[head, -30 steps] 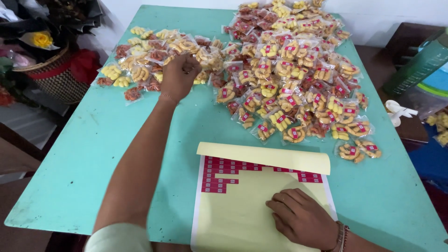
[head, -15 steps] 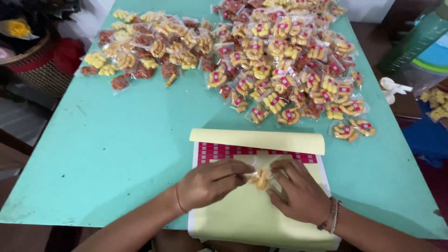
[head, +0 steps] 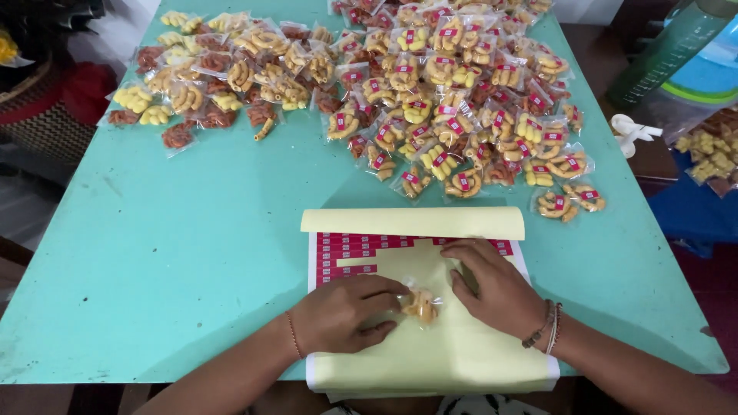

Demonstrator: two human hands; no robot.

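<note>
A small clear packet of yellow snacks (head: 421, 305) lies on a pale yellow sticker sheet (head: 430, 353) at the near edge of the turquoise table (head: 192, 246). My left hand (head: 342, 313) holds the packet's left side. My right hand (head: 492, 286) rests just right of it, fingertips reaching toward the rows of small red stickers (head: 361, 247) on the sheet's upper part. The sheet's top edge (head: 411, 221) is folded back.
A big heap of stickered snack packets (head: 453, 100) covers the far right of the table. A smaller heap without stickers (head: 223, 73) lies far left. A green bottle (head: 661, 54) and a tub with more snacks (head: 703, 150) sit off the right edge. A woven basket (head: 34, 115) stands left.
My left hand came back from the far left heap with one packet and set it on the sheet. My right hand shifted up toward the stickers. The camera tilted slightly closer.
</note>
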